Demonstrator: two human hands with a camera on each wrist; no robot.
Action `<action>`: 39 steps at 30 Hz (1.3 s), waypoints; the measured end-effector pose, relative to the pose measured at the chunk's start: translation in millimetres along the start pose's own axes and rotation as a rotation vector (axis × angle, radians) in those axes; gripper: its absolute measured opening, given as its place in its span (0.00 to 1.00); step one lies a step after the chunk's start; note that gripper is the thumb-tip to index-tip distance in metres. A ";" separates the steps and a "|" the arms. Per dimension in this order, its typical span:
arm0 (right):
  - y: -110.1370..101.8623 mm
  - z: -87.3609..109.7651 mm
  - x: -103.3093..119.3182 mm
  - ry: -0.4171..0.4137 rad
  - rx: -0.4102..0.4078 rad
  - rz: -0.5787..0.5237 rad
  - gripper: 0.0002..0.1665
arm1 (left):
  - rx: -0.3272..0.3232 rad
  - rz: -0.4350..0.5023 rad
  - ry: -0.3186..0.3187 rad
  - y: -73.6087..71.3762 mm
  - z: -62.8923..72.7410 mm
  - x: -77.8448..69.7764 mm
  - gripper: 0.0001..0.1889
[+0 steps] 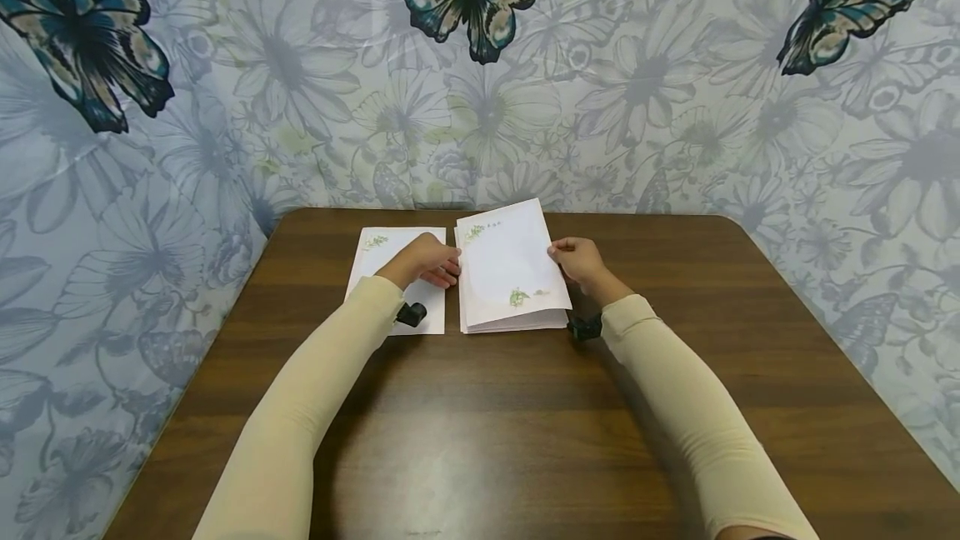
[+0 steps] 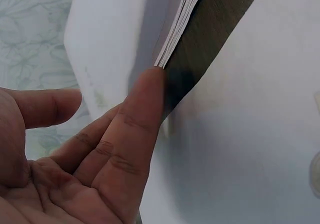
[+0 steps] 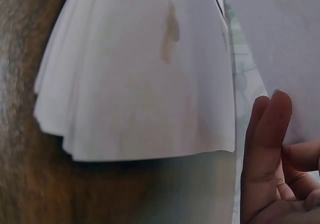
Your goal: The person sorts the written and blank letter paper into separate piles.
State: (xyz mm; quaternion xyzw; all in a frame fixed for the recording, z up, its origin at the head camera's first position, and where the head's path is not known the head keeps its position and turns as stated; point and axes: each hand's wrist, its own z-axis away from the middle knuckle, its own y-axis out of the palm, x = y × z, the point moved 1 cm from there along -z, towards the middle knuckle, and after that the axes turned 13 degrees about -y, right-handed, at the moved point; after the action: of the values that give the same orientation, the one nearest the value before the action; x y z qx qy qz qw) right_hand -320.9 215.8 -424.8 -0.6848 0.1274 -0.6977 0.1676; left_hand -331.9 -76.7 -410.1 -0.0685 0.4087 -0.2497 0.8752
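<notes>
floral-print paper stack point(image 3: 145, 94) looks only part gone thru: rt hand point(image 1: 581, 262) pinching lifted top sheet point(image 1: 513, 261), rest still below, lft hand point(image 1: 429, 259) fingers extended at stack edge, matching paper point(image 1: 433, 302) flat alongside.

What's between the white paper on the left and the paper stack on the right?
A narrow strip of brown tabletop, visible in the head and left wrist views. The left hand extends over part of it to the stack.
</notes>
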 end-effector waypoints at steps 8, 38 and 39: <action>-12.4 2.3 2.6 -0.025 -0.006 -0.011 0.21 | -0.019 0.064 0.063 4.3 -2.0 -7.6 0.20; -151.3 41.3 -39.0 0.068 -0.187 0.197 0.26 | 0.116 0.023 0.271 144.4 -19.7 -94.4 0.15; -154.7 42.3 -40.4 0.073 -0.201 0.209 0.26 | 0.121 0.017 0.273 148.9 -20.9 -96.7 0.15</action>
State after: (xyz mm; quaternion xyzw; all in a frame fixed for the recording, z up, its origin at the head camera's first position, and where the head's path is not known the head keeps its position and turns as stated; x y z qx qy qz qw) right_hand -287.6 375.5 -397.4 -0.6551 0.2733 -0.6847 0.1655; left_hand -343.2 101.7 -406.2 0.0225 0.5089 -0.2735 0.8159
